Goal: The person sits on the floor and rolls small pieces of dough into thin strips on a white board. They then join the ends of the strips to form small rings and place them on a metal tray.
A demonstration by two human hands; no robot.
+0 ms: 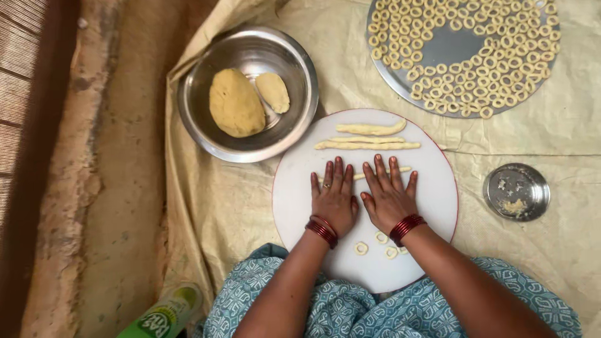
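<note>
My left hand (333, 195) and my right hand (388, 194) lie flat, side by side, fingers spread, on a thin rope of pale dough (360, 176) that pokes out between and beside them. They press it onto a round white board (294, 188). Three more dough ropes (367, 144) lie across the board's far part. Three small dough rings (361, 248) sit on the board near my wrists. Both wrists wear red bangles.
A steel bowl (194, 106) at the upper left holds two lumps of yellow dough (235, 102). A round steel tray (447, 50) at the top right carries several dough rings. A small steel dish (517, 191) sits right. A green bottle (164, 315) lies at bottom left.
</note>
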